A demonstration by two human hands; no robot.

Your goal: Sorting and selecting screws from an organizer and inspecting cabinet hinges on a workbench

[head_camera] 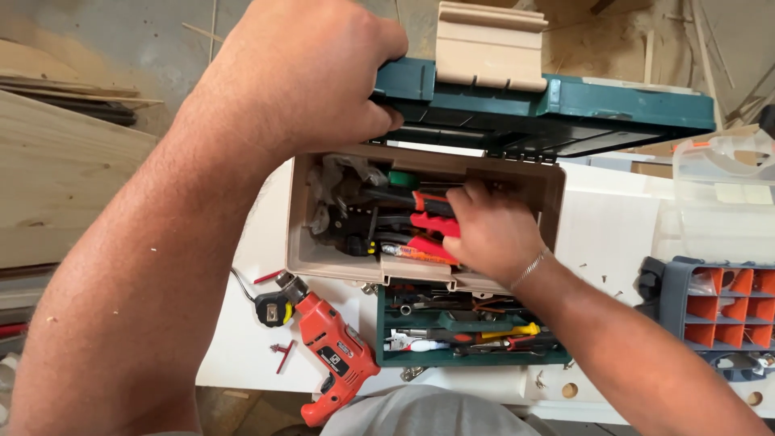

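Observation:
My left hand (311, 77) grips the front edge of the green toolbox lid (565, 109) and holds it raised. My right hand (488, 230) reaches into the beige inner tray (323, 258), fingers among red-handled pliers (432, 222) and dark tools. Whether it grips one of them is hidden by its own fingers. Below the tray, the green toolbox base (468, 359) shows several wrenches and screwdrivers.
A red electric drill (335, 355) lies on the white table (242, 347) left of the toolbox, beside a yellow tape measure (273, 309). A grey organizer with orange bins (718, 311) and a clear plastic case (722, 194) stand at right. Wood boards (56, 178) lie at left.

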